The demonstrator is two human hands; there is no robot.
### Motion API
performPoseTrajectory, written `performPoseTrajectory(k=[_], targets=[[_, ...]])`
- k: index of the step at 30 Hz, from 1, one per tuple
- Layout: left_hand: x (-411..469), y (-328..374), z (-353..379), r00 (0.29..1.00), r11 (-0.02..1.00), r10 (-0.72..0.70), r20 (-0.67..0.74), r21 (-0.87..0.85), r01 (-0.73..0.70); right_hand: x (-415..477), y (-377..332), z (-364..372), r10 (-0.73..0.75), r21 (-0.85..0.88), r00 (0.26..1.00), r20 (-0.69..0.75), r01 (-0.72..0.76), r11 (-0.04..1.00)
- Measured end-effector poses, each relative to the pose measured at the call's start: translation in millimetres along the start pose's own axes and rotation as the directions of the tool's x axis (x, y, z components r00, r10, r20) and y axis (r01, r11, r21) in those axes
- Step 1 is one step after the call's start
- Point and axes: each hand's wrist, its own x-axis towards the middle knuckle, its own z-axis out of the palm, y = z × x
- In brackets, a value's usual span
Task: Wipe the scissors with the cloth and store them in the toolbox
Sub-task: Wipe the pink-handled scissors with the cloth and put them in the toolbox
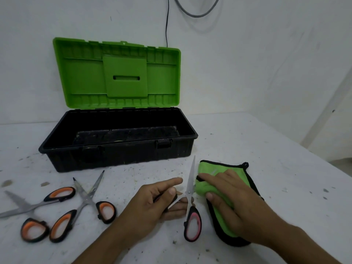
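Observation:
My left hand (158, 199) grips pink-handled scissors (191, 212) at one handle, blades spread, one blade pointing up toward the toolbox. My right hand (228, 195) holds a green cloth with black trim (207, 168), bunching part of it between thumb and fingers beside the blade. The other blade tip pokes through over the cloth. The black toolbox (122, 155) stands behind with its green lid (118, 73) raised; its inside looks dark and bare. Two orange-handled scissors (83, 202) (28, 206) lie spread on the table at the left.
The white table (266, 149) is speckled with dirt. A white wall rises close behind the toolbox, with a black cable (167, 21) and a grey cable (196, 14) hanging on it. The table's right edge runs diagonally at far right.

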Motion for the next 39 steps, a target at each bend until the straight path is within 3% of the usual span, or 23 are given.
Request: performPoseTrajectory(k=[6,9,12,17,20,23,28,31,34,39], targets=[[-0.1,-0.2,0.8,1.0,1.0,0.006,0.005,0.022,-0.006,-2.9,-9.7,7.3,-0.117,-0.106,0.987,0.114,0.129,0.986],[-0.7,-0.2,1.8,1.0,1.0,0.01,0.009,0.019,-0.01,0.0,-2.5,-3.1,-0.077,-0.052,0.997,0.024,0.078,0.996],[-1.1,2.2,1.0,0.999,0.999,0.038,0.007,0.01,-0.038,2.5,-3.9,-1.4,-0.022,-0.127,0.998,-0.056,0.015,0.992],[-0.1,1.0,0.1,0.997,0.997,0.071,-0.018,0.04,-0.071,-0.9,-10.7,6.9,-0.056,-0.098,0.992,0.11,0.067,0.993],[-0.7,2.2,1.3,0.997,0.996,0.073,-0.01,0.043,-0.073,1.6,-3.7,-2.1,-0.022,-0.042,0.999,0.039,0.024,0.999],[-0.6,3.0,1.8,0.996,0.995,0.086,-0.012,0.046,-0.085,5.2,-6.6,1.7,-0.011,-0.127,0.999,-0.042,0.005,0.992],[0.3,2.0,2.9,0.998,0.998,0.062,-0.024,0.026,-0.062,-1.3,-8.9,9.0,-0.048,-0.046,0.992,0.113,0.054,0.998],[0.6,1.1,3.7,0.999,0.999,0.052,-0.014,0.015,-0.052,-0.6,-2.9,-0.6,-0.025,-0.022,0.997,0.067,0.027,0.999],[1.4,1.0,5.2,0.999,0.999,0.04,-0.014,-0.002,-0.04,2.5,-6.5,-1.8,-0.014,-0.127,1.0,-0.021,0.011,0.992],[2.2,0.4,2.8,0.999,0.999,0.032,-0.03,0.021,-0.032,14.8,-27.6,9.6,-0.228,-0.375,0.969,0.1,0.249,0.893]])
